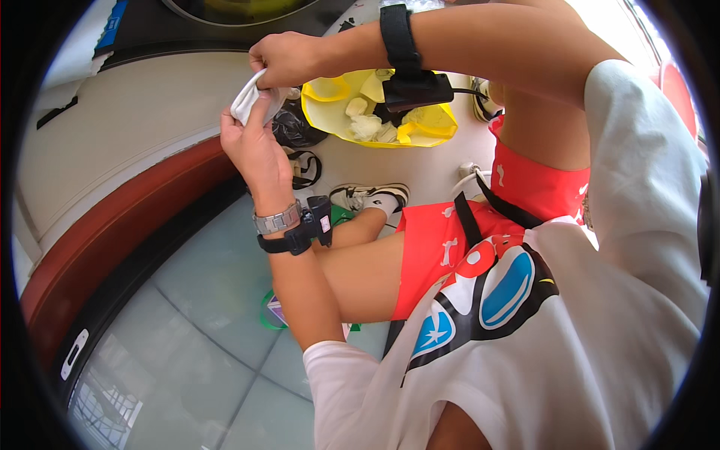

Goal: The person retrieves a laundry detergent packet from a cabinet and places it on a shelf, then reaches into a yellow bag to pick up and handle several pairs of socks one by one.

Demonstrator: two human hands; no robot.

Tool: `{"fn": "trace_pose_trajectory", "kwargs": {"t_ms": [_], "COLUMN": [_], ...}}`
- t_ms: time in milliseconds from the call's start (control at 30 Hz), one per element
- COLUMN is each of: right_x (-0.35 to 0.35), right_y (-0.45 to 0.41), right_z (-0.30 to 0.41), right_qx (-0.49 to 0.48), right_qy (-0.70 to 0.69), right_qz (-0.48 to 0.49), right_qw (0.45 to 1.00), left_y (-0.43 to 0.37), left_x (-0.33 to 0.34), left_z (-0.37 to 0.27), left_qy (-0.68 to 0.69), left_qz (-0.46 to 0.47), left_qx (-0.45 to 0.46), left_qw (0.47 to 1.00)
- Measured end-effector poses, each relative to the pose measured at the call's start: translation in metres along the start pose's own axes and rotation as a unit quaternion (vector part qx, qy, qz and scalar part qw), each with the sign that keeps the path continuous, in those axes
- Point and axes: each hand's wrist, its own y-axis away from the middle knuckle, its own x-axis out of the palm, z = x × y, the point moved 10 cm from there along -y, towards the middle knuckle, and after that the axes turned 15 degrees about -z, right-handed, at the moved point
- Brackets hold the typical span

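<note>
A small piece of white cloth (246, 100), folded at its edge and possibly a sock, is stretched between my two hands. My left hand (260, 149) pinches it from below between thumb and fingers. From above, my right hand (289, 59) grips its upper end, the fingers curled and partly hiding it. Behind and to the right of the cloth, a yellow-rimmed bag (315, 112) stands on the floor with its mouth wide. Several pale bunched cloths (365, 127) and something black lie inside it.
A crumpled black plastic bag (295, 126) sits beside the yellow bag. A dark surface with a round rimmed part (242, 22) is at the top. A reddish-brown ledge (112, 211) curves along the left. My shoe (349, 197) rests on the floor below the bag.
</note>
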Motion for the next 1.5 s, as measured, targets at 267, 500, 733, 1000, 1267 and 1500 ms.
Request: {"fn": "trace_pose_trajectory", "kwargs": {"t_ms": [267, 500, 733, 1000, 1267, 1500], "right_x": [-0.009, -0.020, -0.010, -0.018, 0.003, 0.032], "right_y": [0.015, 0.023, 0.015, 0.037, 0.050, 0.046], "right_z": [0.016, 0.024, -0.014, 0.037, 0.056, 0.027], "right_qx": [-0.053, -0.090, -0.039, -0.169, -0.119, 0.090], "right_qy": [0.006, 0.020, 0.094, 0.039, 0.023, -0.276], "right_qz": [-0.039, -0.061, -0.035, -0.081, -0.025, 0.141], "right_qw": [0.998, 0.994, 0.994, 0.982, 0.992, 0.946], "left_y": [-0.008, -0.006, 0.004, -0.005, -0.016, -0.013], "left_x": [-0.011, -0.018, -0.006, -0.037, -0.061, -0.061], "left_z": [0.007, 0.001, 0.006, -0.007, -0.026, -0.021], "left_qy": [0.001, -0.035, -0.029, -0.245, -0.338, -0.269], "left_qz": [-0.047, -0.083, -0.021, -0.086, -0.164, -0.151], "left_qx": [0.003, 0.001, -0.033, 0.121, 0.229, 0.255], "left_qw": [0.999, 0.996, 0.999, 0.958, 0.898, 0.916]}}
